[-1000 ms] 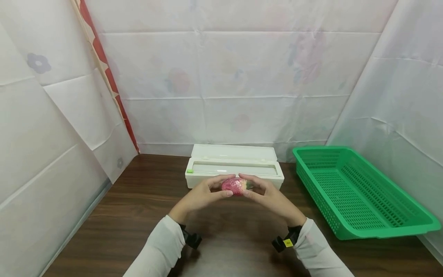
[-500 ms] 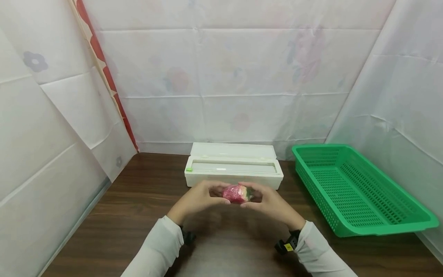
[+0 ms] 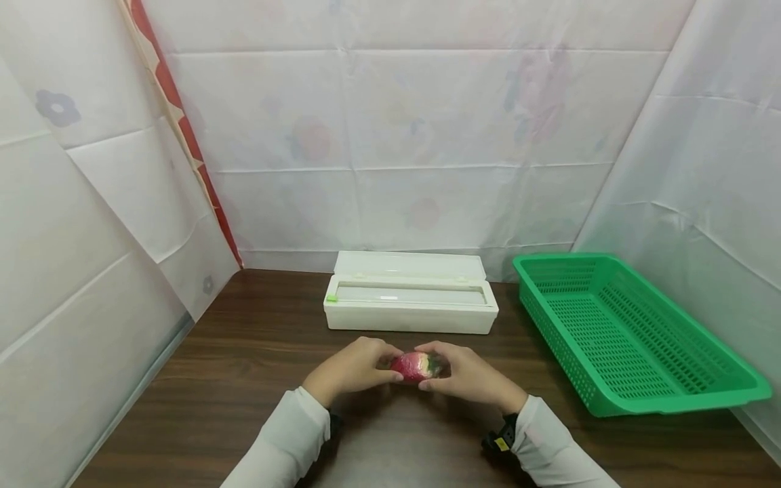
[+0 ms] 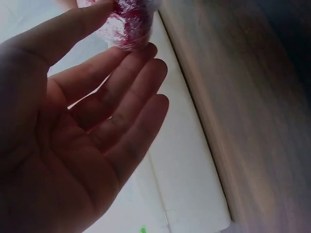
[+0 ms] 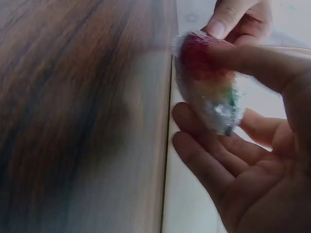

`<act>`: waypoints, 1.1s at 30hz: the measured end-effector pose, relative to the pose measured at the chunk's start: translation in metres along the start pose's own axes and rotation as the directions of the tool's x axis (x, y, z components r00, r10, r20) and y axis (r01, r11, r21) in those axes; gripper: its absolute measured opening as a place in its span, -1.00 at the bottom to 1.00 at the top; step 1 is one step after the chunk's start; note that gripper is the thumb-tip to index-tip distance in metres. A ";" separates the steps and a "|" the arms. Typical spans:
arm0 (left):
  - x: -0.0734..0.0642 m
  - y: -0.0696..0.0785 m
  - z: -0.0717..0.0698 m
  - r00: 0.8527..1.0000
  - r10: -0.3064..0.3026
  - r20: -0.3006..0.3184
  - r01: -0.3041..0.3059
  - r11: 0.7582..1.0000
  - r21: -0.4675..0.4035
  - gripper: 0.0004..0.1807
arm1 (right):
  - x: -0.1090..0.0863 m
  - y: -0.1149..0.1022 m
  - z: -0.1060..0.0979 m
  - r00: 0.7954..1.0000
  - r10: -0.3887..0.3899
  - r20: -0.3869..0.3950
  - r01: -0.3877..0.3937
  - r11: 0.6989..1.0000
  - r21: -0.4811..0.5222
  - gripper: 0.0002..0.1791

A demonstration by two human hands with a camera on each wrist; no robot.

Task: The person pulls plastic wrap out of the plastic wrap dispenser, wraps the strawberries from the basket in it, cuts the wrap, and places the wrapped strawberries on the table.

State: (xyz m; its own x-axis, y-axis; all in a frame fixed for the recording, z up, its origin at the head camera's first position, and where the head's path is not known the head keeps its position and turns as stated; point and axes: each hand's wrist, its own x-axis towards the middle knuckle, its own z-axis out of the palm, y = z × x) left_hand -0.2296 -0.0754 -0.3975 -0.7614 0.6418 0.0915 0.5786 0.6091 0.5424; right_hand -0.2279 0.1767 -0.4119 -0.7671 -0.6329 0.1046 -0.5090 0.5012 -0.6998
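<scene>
A red fruit-shaped thing (image 3: 411, 367) with a cream band and a green end is wrapped in crinkled clear film. My left hand (image 3: 354, 370) pinches its red end between thumb and fingers. At the green end, my right hand (image 3: 470, 374) pinches it from the other side. Shiny film (image 4: 127, 26) shows over the red end in the left wrist view, with the thumb across it and the other fingers extended below. In the right wrist view the wrapped thing (image 5: 206, 77) lies between thumb and fingers, film bunched at its green tip.
Beyond my hands, a long white film dispenser (image 3: 411, 318) stands with its lid raised; a small green slider (image 3: 332, 298) sits at its left end. A green slotted basket (image 3: 558, 349) is at the right on the dark wooden table (image 3: 244, 379). White sheets hang around.
Both hands have come down and nearer to me with the wrapped thing between them, so the dispenser's front now shows fully.
</scene>
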 end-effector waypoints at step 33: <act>-0.007 0.001 0.001 0.997 -0.052 0.054 0.045 0.992 0.121 -0.49 | -0.001 0.004 0.004 0.991 0.104 0.080 -0.107 0.994 0.037 -0.31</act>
State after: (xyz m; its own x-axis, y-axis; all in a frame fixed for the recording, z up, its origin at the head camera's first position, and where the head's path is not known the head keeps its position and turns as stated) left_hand -0.2233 -0.0787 -0.3986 -0.7733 0.6338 0.0181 0.5751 0.6890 0.4410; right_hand -0.2273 0.1774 -0.4172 -0.7823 -0.6223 -0.0252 -0.4090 0.5439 -0.7327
